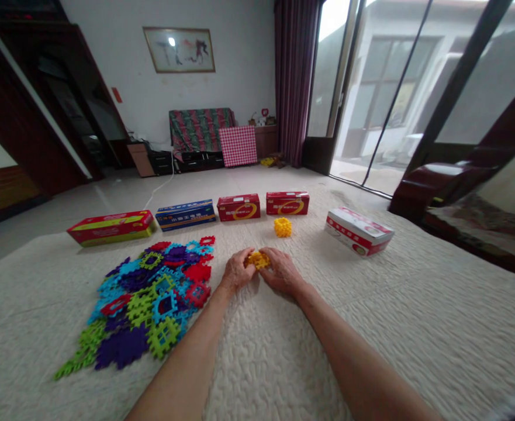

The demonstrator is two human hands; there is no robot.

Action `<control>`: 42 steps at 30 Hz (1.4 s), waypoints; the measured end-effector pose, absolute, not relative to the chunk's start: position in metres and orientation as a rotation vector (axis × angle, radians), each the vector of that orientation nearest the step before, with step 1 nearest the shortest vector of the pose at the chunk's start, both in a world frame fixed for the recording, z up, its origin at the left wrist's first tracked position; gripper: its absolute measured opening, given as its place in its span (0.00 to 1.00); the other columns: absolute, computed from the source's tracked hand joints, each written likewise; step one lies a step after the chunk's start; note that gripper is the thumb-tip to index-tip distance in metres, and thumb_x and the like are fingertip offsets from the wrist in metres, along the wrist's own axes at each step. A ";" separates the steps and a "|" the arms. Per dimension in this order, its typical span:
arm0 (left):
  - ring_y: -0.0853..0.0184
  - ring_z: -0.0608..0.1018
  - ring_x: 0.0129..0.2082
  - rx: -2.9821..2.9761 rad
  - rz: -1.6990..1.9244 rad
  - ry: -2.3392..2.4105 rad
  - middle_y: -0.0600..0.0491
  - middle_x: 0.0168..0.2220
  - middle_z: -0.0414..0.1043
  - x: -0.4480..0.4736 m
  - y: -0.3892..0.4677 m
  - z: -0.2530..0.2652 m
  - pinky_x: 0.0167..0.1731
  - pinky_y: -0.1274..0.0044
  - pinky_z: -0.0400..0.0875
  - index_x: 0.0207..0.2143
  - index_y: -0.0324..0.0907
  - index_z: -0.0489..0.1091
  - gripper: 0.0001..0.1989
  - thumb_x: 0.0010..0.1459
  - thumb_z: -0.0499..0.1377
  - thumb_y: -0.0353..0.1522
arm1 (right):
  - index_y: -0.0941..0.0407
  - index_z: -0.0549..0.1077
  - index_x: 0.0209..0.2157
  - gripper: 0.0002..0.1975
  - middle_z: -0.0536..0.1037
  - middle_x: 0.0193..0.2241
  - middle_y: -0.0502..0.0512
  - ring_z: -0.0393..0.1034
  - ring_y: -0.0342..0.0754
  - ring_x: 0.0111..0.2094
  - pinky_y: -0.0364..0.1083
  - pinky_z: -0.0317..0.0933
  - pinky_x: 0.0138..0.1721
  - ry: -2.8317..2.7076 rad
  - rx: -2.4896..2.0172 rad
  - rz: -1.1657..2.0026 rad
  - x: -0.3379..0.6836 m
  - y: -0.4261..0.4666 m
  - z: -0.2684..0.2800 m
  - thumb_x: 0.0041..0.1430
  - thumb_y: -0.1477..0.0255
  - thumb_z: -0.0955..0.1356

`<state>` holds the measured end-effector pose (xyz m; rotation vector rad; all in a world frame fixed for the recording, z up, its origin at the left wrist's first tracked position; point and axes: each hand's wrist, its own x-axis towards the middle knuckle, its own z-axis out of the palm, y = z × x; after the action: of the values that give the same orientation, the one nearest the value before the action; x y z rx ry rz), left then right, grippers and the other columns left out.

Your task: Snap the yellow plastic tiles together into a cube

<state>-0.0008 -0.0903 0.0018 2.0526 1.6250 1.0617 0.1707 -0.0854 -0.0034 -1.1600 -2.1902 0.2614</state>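
If taken from the left, first a long red and yellow box point(111, 228) on the cream quilt point(436, 310). Nearer, heaped loosely, notched toy pieces point(140, 310) in purple, green, light blue and red. Just behind the heap, a blue box point(186, 216); beside it, a red box point(238, 208). Right of the heap, left hand point(238, 269) with fingers curled, grasping one side of a small yellow toy point(258, 261). Between both hands, that toy, low over the quilt; impossible to tell whether touching it. Opposite, right hand point(283, 271) with fingers bent, grasping the other side. Farther out, apart from both hands, a yellow cube point(282, 228), near a second red box point(287, 203). Well to the right, set at an angle, a white and red box point(359, 230).
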 end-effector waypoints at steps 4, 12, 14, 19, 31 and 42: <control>0.62 0.76 0.51 2.033 1.073 1.589 0.47 0.50 0.75 -0.001 -0.091 0.003 0.55 0.73 0.68 0.50 0.39 0.73 0.24 0.48 0.58 0.25 | 0.54 0.69 0.50 0.18 0.73 0.51 0.57 0.67 0.51 0.51 0.51 0.57 0.52 -2.185 -1.155 0.278 0.171 -0.086 -0.003 0.57 0.71 0.68; 0.62 0.78 0.47 1.903 1.145 1.590 0.45 0.48 0.77 0.000 -0.089 0.003 0.50 0.73 0.71 0.49 0.40 0.73 0.19 0.57 0.57 0.35 | 0.55 0.69 0.51 0.18 0.73 0.50 0.59 0.68 0.49 0.49 0.50 0.59 0.52 -2.109 -1.158 0.351 0.173 -0.085 0.000 0.58 0.73 0.65; 0.62 0.78 0.47 1.895 1.140 1.576 0.45 0.48 0.77 -0.001 -0.089 0.003 0.49 0.74 0.72 0.50 0.40 0.73 0.19 0.57 0.57 0.36 | 0.55 0.69 0.50 0.17 0.73 0.49 0.59 0.69 0.49 0.47 0.49 0.61 0.50 -2.058 -1.144 0.407 0.174 -0.084 0.000 0.59 0.74 0.64; 0.61 0.78 0.47 1.897 1.080 1.599 0.44 0.47 0.77 0.000 -0.089 0.004 0.50 0.71 0.71 0.54 0.37 0.69 0.24 0.54 0.60 0.35 | 0.56 0.68 0.49 0.17 0.72 0.47 0.59 0.69 0.49 0.45 0.49 0.63 0.48 -1.930 -1.074 0.502 0.179 -0.074 -0.007 0.57 0.77 0.63; 0.64 0.78 0.46 2.082 1.061 1.677 0.48 0.46 0.77 0.000 -0.081 -0.006 0.51 0.71 0.71 0.50 0.41 0.72 0.21 0.52 0.60 0.28 | 0.60 0.67 0.52 0.24 0.70 0.52 0.66 0.65 0.53 0.53 0.52 0.59 0.55 -1.880 -1.264 0.284 0.202 -0.058 -0.012 0.51 0.78 0.63; 0.61 0.76 0.48 2.208 1.081 1.728 0.46 0.48 0.76 0.001 -0.077 -0.012 0.53 0.70 0.69 0.48 0.38 0.73 0.19 0.53 0.58 0.28 | 0.60 0.69 0.50 0.24 0.73 0.43 0.64 0.68 0.56 0.45 0.50 0.60 0.46 -1.881 -1.761 0.035 0.186 -0.076 0.003 0.55 0.61 0.69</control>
<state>0.0005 -0.0771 -0.0120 2.2076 1.7277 1.0814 0.1855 -0.0756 0.0028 -1.7612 -1.8806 0.0350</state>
